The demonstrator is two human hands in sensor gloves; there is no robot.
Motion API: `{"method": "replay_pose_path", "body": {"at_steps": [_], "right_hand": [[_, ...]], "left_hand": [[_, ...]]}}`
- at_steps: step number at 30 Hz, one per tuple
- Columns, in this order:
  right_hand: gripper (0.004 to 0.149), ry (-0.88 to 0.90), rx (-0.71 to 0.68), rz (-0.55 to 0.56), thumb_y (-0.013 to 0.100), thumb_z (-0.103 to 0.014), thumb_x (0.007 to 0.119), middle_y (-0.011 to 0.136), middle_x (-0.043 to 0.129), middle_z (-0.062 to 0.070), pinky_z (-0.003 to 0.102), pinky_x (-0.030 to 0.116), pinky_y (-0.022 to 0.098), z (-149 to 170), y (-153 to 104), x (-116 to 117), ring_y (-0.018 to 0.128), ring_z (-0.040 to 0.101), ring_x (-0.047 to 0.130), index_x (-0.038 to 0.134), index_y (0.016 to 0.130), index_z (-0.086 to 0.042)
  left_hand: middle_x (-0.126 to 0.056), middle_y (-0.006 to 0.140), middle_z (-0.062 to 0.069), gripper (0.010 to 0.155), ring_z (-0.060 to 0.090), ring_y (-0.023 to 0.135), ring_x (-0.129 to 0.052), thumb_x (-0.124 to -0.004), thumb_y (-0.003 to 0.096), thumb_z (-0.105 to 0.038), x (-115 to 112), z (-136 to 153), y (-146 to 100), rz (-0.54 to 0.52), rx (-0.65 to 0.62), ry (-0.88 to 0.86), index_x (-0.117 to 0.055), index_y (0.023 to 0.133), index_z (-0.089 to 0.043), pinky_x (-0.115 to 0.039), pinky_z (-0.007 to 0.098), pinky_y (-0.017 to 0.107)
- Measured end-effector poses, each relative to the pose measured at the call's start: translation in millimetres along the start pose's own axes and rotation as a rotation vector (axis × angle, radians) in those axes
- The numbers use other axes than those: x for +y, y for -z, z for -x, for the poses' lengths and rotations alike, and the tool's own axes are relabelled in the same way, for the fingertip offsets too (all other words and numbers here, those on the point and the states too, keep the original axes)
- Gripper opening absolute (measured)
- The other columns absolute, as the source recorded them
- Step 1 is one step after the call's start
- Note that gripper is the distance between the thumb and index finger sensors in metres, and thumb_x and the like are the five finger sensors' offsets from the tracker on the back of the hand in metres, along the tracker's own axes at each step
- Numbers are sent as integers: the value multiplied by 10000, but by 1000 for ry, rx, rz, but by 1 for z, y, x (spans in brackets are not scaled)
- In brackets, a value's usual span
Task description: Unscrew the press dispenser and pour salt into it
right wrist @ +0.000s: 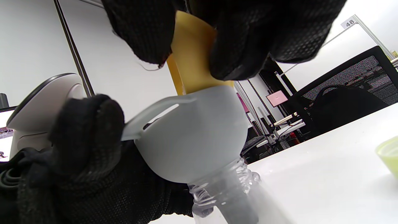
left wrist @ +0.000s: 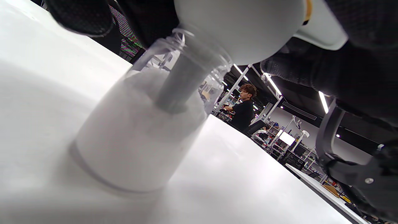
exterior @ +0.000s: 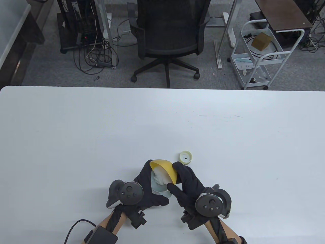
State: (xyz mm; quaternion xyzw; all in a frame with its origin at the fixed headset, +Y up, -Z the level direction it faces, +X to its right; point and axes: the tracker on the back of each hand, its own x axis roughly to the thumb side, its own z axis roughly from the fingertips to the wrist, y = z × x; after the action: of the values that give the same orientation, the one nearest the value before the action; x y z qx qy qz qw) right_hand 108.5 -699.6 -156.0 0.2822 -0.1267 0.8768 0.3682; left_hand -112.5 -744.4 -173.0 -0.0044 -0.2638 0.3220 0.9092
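A clear dispenser bottle (left wrist: 140, 133), largely full of white salt, stands on the white table (exterior: 162, 122) near the front edge. A pale funnel (right wrist: 192, 146) sits in its threaded neck (right wrist: 224, 193). My left hand (exterior: 146, 183) grips the funnel by its side tab and wraps around it. My right hand (exterior: 177, 178) pinches a yellow bowl (exterior: 166, 169) and holds it tilted over the funnel, with a lump of salt (exterior: 160, 178) at its lip. The bottle's pale green cap (exterior: 185, 157) lies on the table just beyond my right hand, separate from the bottle.
A black office chair (exterior: 167, 38) stands beyond the table's far edge, with a white wire cart (exterior: 261, 53) at the back right and a cable-filled rack (exterior: 81, 28) at the back left.
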Motion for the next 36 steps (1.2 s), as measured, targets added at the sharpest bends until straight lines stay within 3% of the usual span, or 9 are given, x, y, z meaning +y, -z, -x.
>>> {"method": "replay_pose_path", "body": {"at_steps": [36], "right_hand": [[761,-12,-8,-15,589,-278,774,1002,587,387,649,687,621,0,0,0,737,382,847,379,1127,87]], "left_hand": [[-519,1158,379,1461,427,991,-792,-775,312,-777,0,0,0,0,0,0,-104,1162,204,-685,743,640]]}}
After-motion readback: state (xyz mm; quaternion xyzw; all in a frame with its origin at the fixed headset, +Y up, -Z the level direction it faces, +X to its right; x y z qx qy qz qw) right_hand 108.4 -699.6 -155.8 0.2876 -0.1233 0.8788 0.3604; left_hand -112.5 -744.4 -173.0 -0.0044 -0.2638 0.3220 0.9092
